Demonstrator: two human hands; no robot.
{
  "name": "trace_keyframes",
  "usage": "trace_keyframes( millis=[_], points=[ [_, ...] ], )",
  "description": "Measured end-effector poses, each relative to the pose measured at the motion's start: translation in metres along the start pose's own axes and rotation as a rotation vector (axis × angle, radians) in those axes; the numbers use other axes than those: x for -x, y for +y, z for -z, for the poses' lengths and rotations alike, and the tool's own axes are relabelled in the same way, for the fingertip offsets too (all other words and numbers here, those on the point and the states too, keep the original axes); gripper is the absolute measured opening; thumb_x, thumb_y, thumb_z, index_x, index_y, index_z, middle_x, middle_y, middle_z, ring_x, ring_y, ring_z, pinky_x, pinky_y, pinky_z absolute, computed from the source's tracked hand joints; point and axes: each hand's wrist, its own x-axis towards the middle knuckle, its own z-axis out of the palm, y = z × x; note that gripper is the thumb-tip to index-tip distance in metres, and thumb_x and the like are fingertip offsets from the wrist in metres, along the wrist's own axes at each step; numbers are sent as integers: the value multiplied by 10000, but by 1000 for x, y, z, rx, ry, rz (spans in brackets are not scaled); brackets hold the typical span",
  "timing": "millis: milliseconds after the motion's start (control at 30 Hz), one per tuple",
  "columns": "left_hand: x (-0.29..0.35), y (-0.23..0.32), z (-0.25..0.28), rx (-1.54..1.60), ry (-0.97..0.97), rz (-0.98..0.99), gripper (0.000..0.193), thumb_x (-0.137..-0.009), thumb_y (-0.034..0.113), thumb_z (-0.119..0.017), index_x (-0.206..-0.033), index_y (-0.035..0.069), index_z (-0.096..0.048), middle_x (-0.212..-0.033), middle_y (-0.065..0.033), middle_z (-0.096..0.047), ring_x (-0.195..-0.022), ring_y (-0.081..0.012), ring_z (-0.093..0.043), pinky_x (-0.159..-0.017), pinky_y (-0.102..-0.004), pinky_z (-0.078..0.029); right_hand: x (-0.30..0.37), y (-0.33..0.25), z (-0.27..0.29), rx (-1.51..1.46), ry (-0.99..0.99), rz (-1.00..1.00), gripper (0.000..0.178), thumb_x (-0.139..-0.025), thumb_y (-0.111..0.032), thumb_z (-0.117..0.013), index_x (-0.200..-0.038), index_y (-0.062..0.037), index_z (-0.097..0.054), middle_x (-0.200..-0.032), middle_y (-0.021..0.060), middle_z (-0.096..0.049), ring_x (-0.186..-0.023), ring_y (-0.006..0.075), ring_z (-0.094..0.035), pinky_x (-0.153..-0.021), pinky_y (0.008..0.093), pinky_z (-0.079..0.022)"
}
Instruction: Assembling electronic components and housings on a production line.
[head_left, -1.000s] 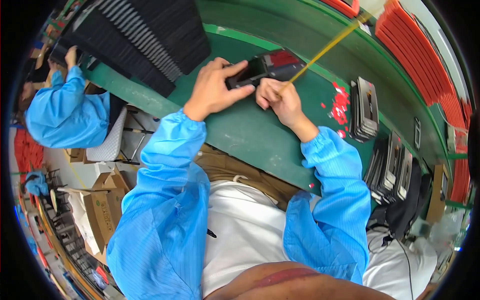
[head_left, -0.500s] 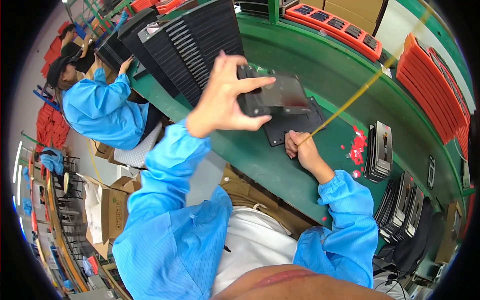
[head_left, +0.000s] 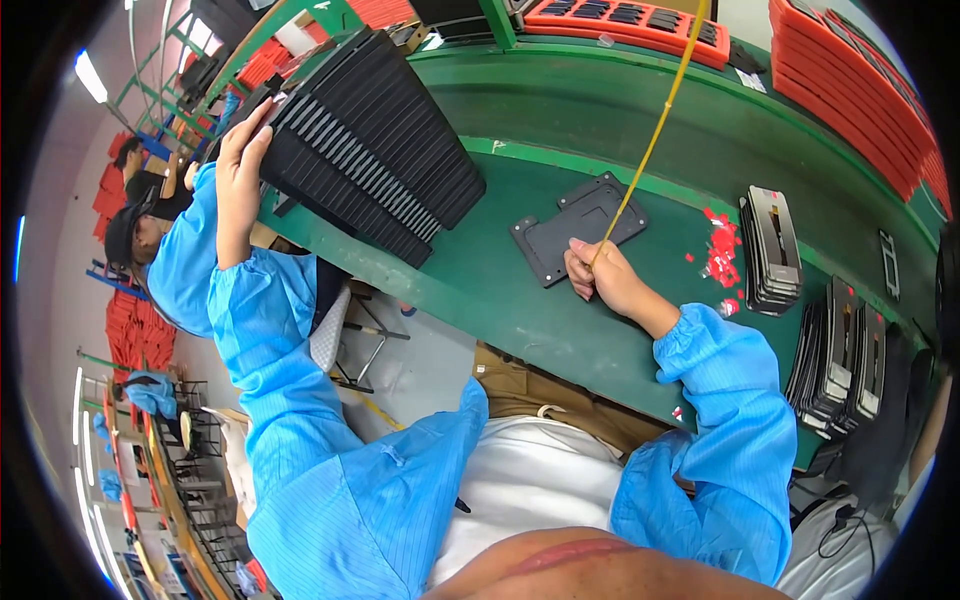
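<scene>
My right hand [head_left: 608,275] is closed on the lower end of a taut yellow cord [head_left: 655,130], which runs up out of the picture. Beside its fingers a flat black plate [head_left: 575,235] with small corner holes and a raised outline lies on the green bench. My left hand [head_left: 240,175] reaches up at the far left, its fingers bent at the top end of a tall stack of black trays [head_left: 385,110]. Anything between those fingers is hidden.
Small red scraps [head_left: 720,255] lie right of the plate. Stacks of slim flat parts [head_left: 775,245] stand further right, with red-orange trays [head_left: 850,95] behind. A red-orange tray [head_left: 630,25] of dark parts sits on the back ledge. A co-worker [head_left: 135,235] sits beyond my left arm.
My left hand has gone left from above the plate to the tray stack. The dark rectangular part it held is out of sight. My right hand stays by the plate, still on the cord.
</scene>
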Motion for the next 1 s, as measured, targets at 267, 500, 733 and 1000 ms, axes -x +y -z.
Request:
trace_keyframes(
  millis=[267, 500, 733, 1000],
  points=[
    [-3, 0, -17, 107, 64, -10, 375, -1008, 203, -571, -1330, 24, -641, -1284, -111, -657, -1182, -187, -586, -1072, -298, -391, 0, 1, 0, -8, 11, 3, 590, -1097, -395, -365, -591, -101, -300, -553, -4, -330, -499, 125, -388, -513, 281, -360],
    [2, -18, -29, 68, 209, -69, 398, -1006, 219, -577, -1349, 22, -621, -1285, -120, -649, -1185, -197, -578, -1066, -307, -393, 0, -7, -2, -4, 30, -13, 584, -1098, -399, -366, -599, -102, -302, -571, 2, -350, -511, 130, -408, -521, 284, -365],
    [19, -25, -75, 239, 520, 40, 659, -985, 212, -610, -1557, 38, -334, -1508, -176, -443, -1340, -246, -456, -1132, -332, -325, -2, -9, 3, -50, 54, -37, 608, -1093, -455, -332, -593, -112, -278, -596, 23, -365, -518, 147, -401, -519, 290, -363],
    [134, -77, -148, 556, 293, 307, 1100, -815, 170, -790, -1621, 44, -53, -1566, -181, -338, -1399, -278, -392, -1154, -359, -321, -8, -49, 22, -344, 201, 229, 614, -1069, -592, -261, -641, -151, -272, -645, 23, -318, -548, 147, -348, -491, 295, -302]
  ],
)
